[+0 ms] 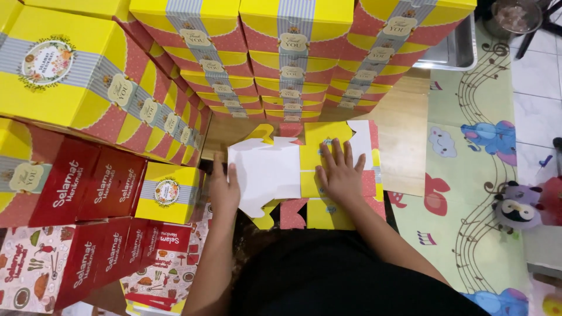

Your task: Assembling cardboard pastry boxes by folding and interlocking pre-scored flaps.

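- So far, a good many boxes look finished: folded yellow-and-red boxes [293, 64] stand stacked in rows along the far side, with another stack of yellow boxes [76, 76] to the left.
- Nearer on the left lie red boxes [88, 184] and flat printed sheets [158, 275], the latter not yet made up as far as can be seen.
- One flat box blank [304, 169] lies on the wooden worktop [404, 134] right in front of the person, between the stacks; it is unfolded, with one white panel turned over toward the left and the tabs spread out.
- The right hand [339, 175] lies flat and open on the yellow middle of the blank, fingers spread, pressing down and gripping nothing.
- The left hand [225, 190] rests at the left edge of the white panel, fingers straight and together, touching the card; no grasp shows.
- By my judgement this blank is at an early stage: no walls stand up and no tabs are tucked in.
- To the right, a patterned play mat [468, 175] and a soft toy [518, 205] lie on the floor.
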